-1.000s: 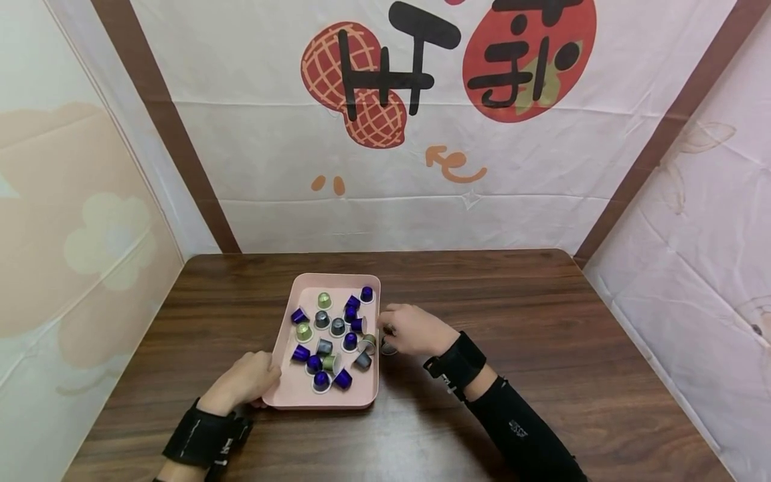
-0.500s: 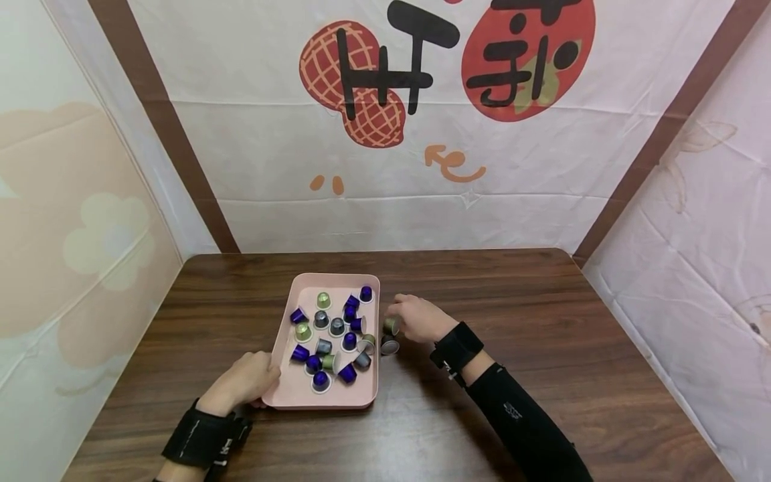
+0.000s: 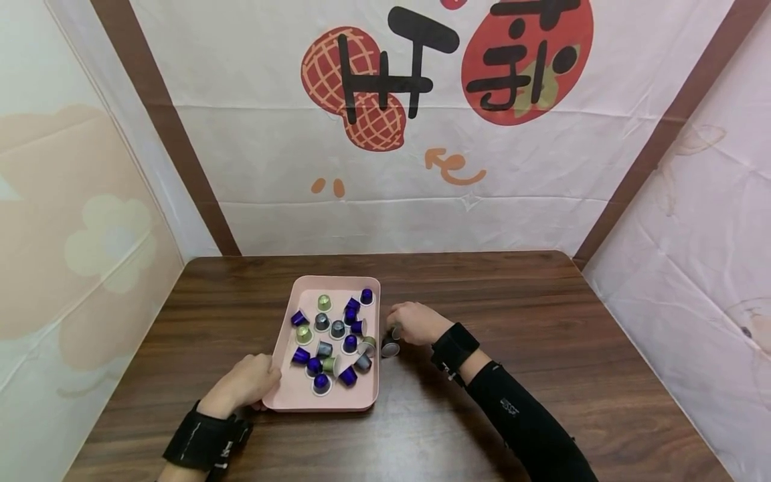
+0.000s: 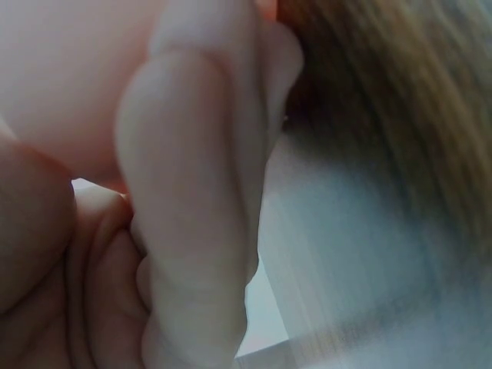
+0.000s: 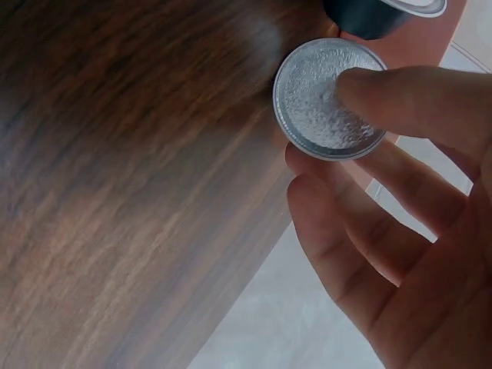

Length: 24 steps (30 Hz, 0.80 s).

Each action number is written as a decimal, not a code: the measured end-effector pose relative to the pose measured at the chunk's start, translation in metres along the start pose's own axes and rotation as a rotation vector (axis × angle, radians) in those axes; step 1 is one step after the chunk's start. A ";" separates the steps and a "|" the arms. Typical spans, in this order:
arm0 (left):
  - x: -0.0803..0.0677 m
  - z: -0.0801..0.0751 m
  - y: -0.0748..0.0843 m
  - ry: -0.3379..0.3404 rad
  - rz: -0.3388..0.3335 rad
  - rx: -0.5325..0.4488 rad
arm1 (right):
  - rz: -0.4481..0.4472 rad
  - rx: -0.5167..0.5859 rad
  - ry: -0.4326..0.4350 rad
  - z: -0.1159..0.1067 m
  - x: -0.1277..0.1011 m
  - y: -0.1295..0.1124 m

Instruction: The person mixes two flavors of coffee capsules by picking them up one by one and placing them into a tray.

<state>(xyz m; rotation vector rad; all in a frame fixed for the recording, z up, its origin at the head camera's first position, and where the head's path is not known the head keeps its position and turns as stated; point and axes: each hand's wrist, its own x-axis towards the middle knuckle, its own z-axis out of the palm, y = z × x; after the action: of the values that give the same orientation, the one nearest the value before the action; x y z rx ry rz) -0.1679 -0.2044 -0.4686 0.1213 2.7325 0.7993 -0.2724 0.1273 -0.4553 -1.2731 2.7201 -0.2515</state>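
My left hand [image 3: 247, 383] grips the near left corner of a pink tray [image 3: 283, 395]; in the left wrist view its curled fingers [image 4: 192, 177] wrap the tray's edge. Just outside the tray's right side, my right hand [image 3: 419, 323] pinches a coffee capsule [image 5: 315, 100] between thumb and fingers, the thumb on its silver foil lid. In the head view that capsule is mostly covered by the hand. A dark grey capsule [image 3: 389, 347] lies on its side beside it, against the tray's right edge.
Several purple, green and grey capsules lie scattered in the tray, some upright like the light green capsule [image 3: 324, 302], some tipped like the purple capsule [image 3: 347, 375]. The tray rests on a dark wooden table [image 3: 512, 314]. A printed cloth [image 3: 385, 221] hangs behind it.
My right hand has drawn slightly right, uncovering the dark grey capsule, and its fingers have closed round the capsule beside it. One purple capsule in the tray has shifted slightly. My left hand stays put.
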 end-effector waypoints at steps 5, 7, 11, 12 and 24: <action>0.001 0.002 -0.001 -0.008 -0.007 -0.001 | -0.015 -0.011 0.008 0.001 -0.004 0.002; 0.001 0.002 -0.002 0.000 -0.006 -0.002 | -0.013 -0.008 0.015 0.001 -0.006 0.002; 0.002 0.002 -0.002 -0.001 -0.003 0.001 | 0.020 0.005 -0.005 0.003 -0.008 0.002; 0.002 0.001 -0.002 -0.004 -0.002 0.001 | 0.027 0.009 -0.010 0.003 -0.009 0.003; 0.000 -0.001 0.000 0.005 0.013 -0.012 | 0.095 0.067 -0.021 0.002 -0.015 0.006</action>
<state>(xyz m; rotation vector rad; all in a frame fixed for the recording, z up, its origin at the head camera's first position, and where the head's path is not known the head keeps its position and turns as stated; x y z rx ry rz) -0.1682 -0.2052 -0.4677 0.1346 2.7341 0.8212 -0.2671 0.1426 -0.4578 -1.1195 2.7208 -0.3142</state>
